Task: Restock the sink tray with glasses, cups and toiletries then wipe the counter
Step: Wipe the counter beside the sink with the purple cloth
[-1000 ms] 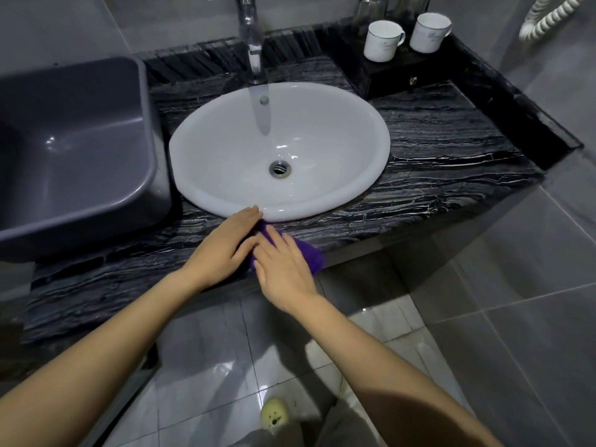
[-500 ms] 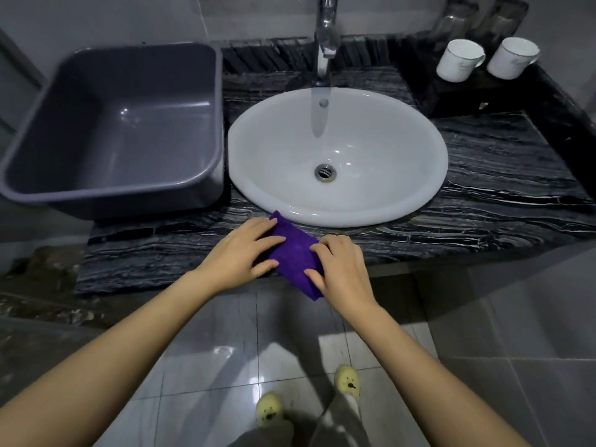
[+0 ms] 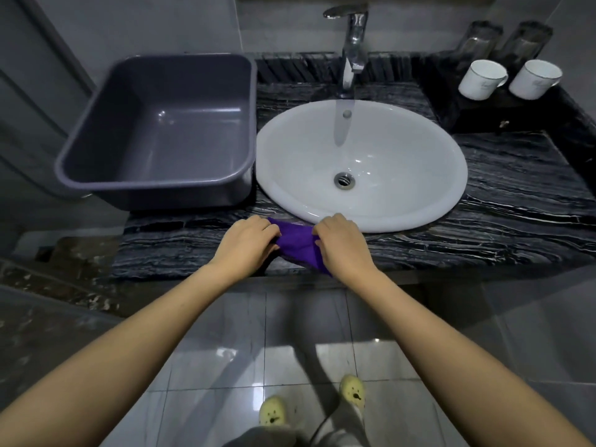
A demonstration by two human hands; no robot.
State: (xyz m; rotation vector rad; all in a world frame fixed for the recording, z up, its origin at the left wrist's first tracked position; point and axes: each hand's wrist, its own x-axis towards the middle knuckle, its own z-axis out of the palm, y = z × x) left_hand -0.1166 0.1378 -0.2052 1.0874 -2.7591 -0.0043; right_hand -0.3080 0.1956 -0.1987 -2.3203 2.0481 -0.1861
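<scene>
Two hands, left (image 3: 246,245) and right (image 3: 343,243), are pinched onto a purple cloth (image 3: 298,245) at the near counter (image 3: 503,227) edge, just before the sink (image 3: 361,162). Part of it hangs over the edge. If released, it could be dropped to the floor.

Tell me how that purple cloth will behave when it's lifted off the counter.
The purple cloth will probably go limp and drape: it is already bunched and creased between the left hand and the right hand. It looks light, since fingertip pinches gather it. One corner hangs over the counter edge, so it could slide off if released.
</scene>
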